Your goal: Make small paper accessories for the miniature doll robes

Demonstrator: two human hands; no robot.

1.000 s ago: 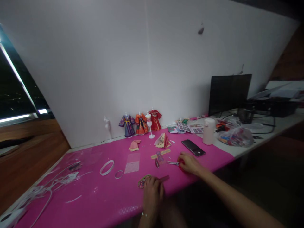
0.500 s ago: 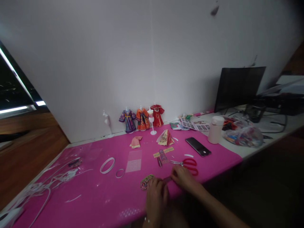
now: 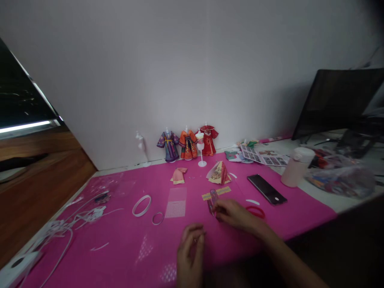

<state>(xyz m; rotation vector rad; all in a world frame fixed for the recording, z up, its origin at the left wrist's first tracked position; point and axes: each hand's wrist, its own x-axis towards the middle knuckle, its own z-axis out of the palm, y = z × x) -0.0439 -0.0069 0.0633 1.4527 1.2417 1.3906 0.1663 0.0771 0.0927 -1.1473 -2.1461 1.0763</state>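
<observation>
Our left hand [image 3: 190, 249] curls loosely, our right hand [image 3: 232, 213] pinches narrow; too blurred to tell if either holds anything. Just right: one smooth red scissors loop [image 3: 263, 213]. Left: two rings [image 3: 138, 215], one gridded sheet [image 3: 175, 209]. Far: three patterned fabric robes [image 3: 188, 143].

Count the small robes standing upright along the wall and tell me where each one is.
3, left to right: the purple robe, the orange robe, then the red robe, partly hidden behind a white mannequin.

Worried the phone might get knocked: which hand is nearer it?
Right: the right hand is left of the phone, the left hand farther left and lower in view.
</observation>
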